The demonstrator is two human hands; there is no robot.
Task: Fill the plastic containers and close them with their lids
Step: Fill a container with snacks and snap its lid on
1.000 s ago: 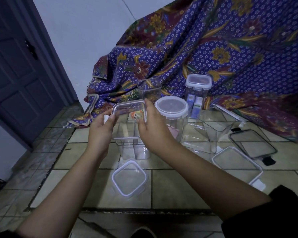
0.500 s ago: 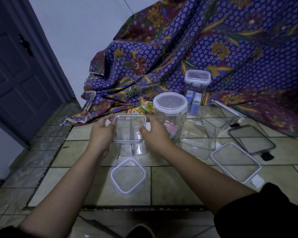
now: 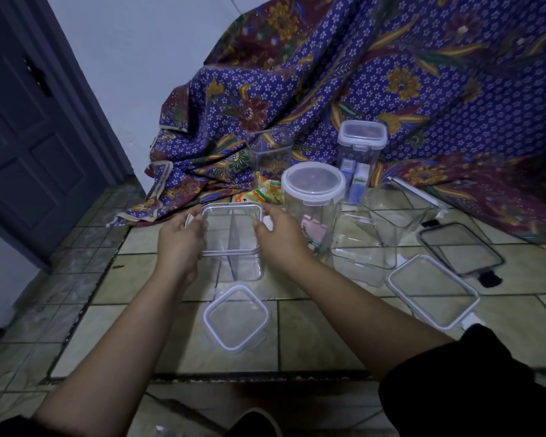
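A clear square container (image 3: 237, 266) stands on the tiled floor at the centre. A clear lid (image 3: 232, 228) rests on top of it. My left hand (image 3: 178, 244) grips the lid's left edge and my right hand (image 3: 279, 236) grips its right edge. A loose square lid (image 3: 237, 316) lies on the floor just in front. To the right stand a round container (image 3: 312, 190) with its lid on and pink items inside, and behind it a tall closed container (image 3: 361, 146) holding small boxes. Snack packets (image 3: 264, 193) lie behind the lid I hold.
Two open clear containers (image 3: 364, 247) (image 3: 394, 209) stand right of the round one. A white-rimmed lid (image 3: 432, 294) and a black-rimmed lid (image 3: 459, 247) lie at the right. An empty clear container (image 3: 270, 156) sits on the patterned cloth (image 3: 423, 74). A dark door (image 3: 29, 137) is at left.
Both hands have brought the lid down from mid-air onto the top of the square container. The snack packets behind it have come into view.
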